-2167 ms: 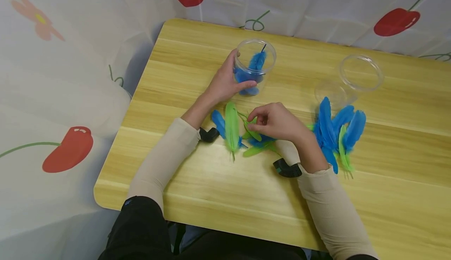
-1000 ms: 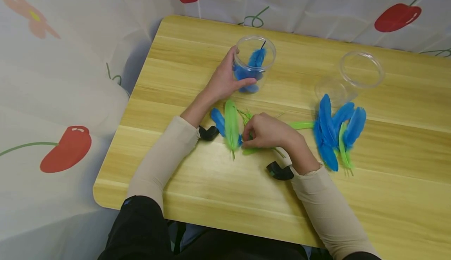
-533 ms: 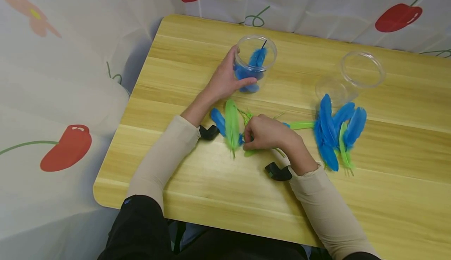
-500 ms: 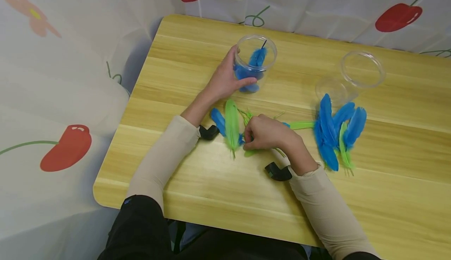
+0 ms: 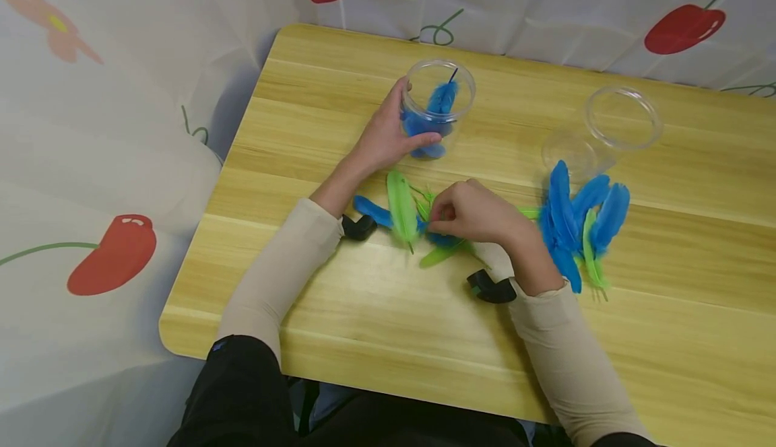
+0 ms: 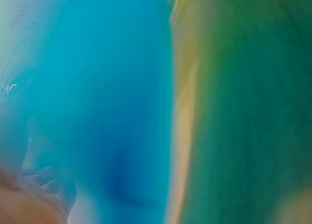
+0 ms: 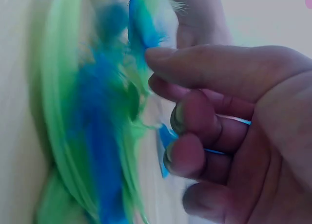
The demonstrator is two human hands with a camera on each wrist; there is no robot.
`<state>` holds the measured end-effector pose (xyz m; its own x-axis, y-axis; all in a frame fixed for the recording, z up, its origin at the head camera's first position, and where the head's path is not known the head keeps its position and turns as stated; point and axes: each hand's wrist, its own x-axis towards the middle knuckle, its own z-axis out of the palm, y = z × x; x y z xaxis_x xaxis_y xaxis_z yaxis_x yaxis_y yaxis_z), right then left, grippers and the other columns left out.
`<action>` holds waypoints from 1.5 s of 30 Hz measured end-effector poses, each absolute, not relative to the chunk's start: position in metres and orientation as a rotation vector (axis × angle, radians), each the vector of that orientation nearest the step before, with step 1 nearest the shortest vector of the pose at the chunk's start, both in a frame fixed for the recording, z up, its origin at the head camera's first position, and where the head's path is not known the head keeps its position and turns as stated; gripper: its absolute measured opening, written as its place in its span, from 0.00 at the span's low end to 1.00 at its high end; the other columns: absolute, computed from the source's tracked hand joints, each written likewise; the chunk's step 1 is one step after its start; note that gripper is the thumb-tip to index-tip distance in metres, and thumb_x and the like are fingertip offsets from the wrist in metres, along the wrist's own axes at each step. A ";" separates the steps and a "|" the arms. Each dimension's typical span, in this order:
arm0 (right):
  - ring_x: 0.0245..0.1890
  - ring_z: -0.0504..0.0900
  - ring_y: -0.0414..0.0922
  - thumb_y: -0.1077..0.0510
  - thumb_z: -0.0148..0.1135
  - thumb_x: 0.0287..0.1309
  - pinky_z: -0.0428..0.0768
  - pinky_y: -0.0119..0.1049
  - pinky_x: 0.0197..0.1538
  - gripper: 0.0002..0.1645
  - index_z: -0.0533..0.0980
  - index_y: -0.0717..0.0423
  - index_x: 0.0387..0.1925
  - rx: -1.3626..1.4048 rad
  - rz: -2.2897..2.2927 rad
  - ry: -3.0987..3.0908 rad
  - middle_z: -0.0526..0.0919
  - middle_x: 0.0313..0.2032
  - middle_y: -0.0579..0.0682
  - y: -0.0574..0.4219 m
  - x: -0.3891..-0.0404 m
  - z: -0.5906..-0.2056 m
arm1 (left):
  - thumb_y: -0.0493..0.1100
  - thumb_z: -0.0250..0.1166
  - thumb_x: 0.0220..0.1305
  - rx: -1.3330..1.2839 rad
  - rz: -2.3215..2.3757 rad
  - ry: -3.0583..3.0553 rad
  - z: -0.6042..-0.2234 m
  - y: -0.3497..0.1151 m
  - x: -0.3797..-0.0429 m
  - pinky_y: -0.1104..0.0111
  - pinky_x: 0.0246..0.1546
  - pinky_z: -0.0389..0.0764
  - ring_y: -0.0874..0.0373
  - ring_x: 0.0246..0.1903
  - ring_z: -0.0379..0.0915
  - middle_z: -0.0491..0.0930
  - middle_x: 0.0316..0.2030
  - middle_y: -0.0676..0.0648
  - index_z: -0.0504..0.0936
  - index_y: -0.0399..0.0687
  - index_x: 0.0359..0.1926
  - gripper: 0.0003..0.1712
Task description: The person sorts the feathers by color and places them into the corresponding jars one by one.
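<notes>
On the far side of the table, my left hand (image 5: 384, 134) grips a clear plastic jar (image 5: 459, 114) from its left side, thumb across the front. Several blue feathers (image 5: 441, 99) are inside, one quill pointing up towards the rim. Nearer me, my right hand (image 5: 475, 211) pinches the end of a blue feather (image 5: 371, 209) between thumb and index finger; the right wrist view shows this feather (image 7: 141, 24) at the fingertips. A green feather (image 5: 400, 204) lies across it. More green feathers (image 5: 439, 256) and blue ones lie below the right hand, partly hidden by it.
A second clear jar (image 5: 627, 147) stands at the right rear. In front of it lies a fanned pile of blue and green feathers (image 5: 562, 215). The wooden table (image 5: 376, 326) meets a printed curtain at the back and left. Blurred blue and green fill the left wrist view.
My right hand dipped into the feathers, then rose slightly with a blue feather's end pinched. That feather has swung flatter, shifting the green one on it. The left hand keeps its grip.
</notes>
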<state>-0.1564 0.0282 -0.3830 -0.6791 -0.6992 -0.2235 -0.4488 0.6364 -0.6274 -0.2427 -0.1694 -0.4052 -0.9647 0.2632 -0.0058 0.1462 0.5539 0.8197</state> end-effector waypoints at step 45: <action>0.29 0.83 0.44 0.74 0.68 0.53 0.81 0.30 0.37 0.08 0.78 0.80 0.31 -0.895 -2.310 2.242 0.86 0.29 0.53 0.084 -0.166 -0.346 | 0.57 0.73 0.57 0.361 1.401 2.653 -0.403 -0.167 -0.241 0.63 0.70 0.56 0.55 0.73 0.48 0.50 0.76 0.48 0.40 0.52 0.78 0.62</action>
